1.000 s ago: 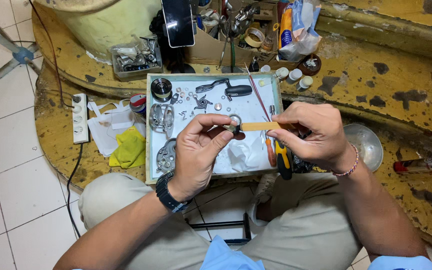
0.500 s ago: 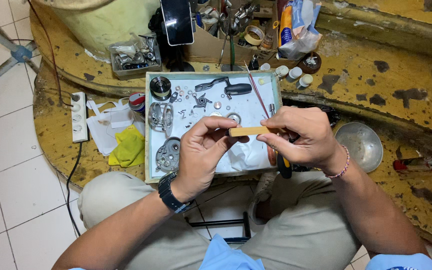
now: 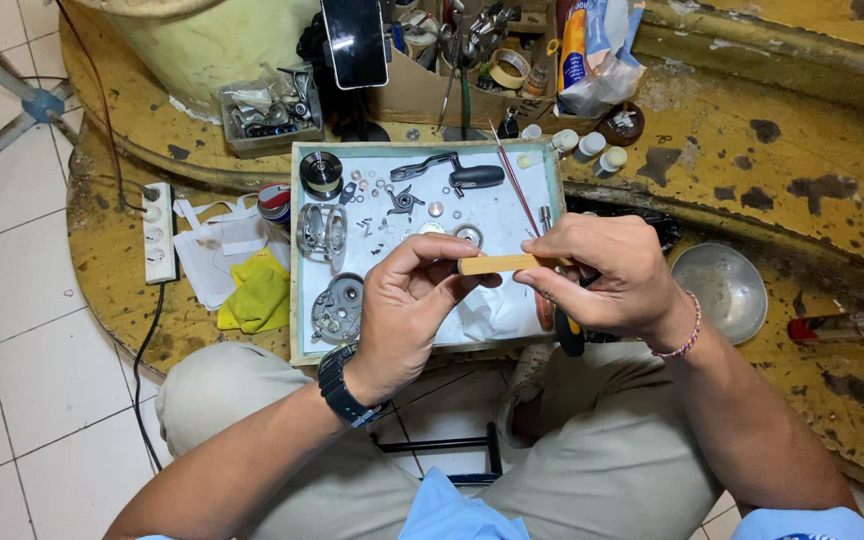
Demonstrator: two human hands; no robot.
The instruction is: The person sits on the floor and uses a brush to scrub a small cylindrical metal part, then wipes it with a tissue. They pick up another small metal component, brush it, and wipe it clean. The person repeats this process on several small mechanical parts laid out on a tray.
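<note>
Wooden handle (image 3: 500, 264), a short tan stick lying level, sits between my two hands above the near part of the white work tray (image 3: 512, 205). My right hand (image 3: 602, 275) closes its thumb and fingers around the handle's right end, so that end is hidden in the grip. My left hand (image 3: 407, 305) has its fingers curled in, thumb and fingertips pinched together at the handle's left end; they seem to hold something small there, but I cannot tell what it is. A black wristwatch (image 3: 342, 385) is on my left wrist and a pink bead bracelet (image 3: 684, 335) on my right.

On the tray I see fishing reel parts spread out: a dark spool (image 3: 321, 172) at the far left corner, a metal reel frame (image 3: 322, 232) below it, a round side plate (image 3: 337, 308) at the near left, a crank handle with a black knob (image 3: 457, 172) at the far edge, and small screws and washers scattered between. A thin red rod (image 3: 514, 180) lies slanted across the tray's right side. Left of the tray on the worn yellow table (image 3: 752, 180) lie a yellow cloth (image 3: 255, 292) and a white power strip (image 3: 159, 232). A metal bowl (image 3: 722, 290) stands to the right of my right hand, and three small white-capped bottles (image 3: 588, 148) stand just past the tray's far right corner.
</note>
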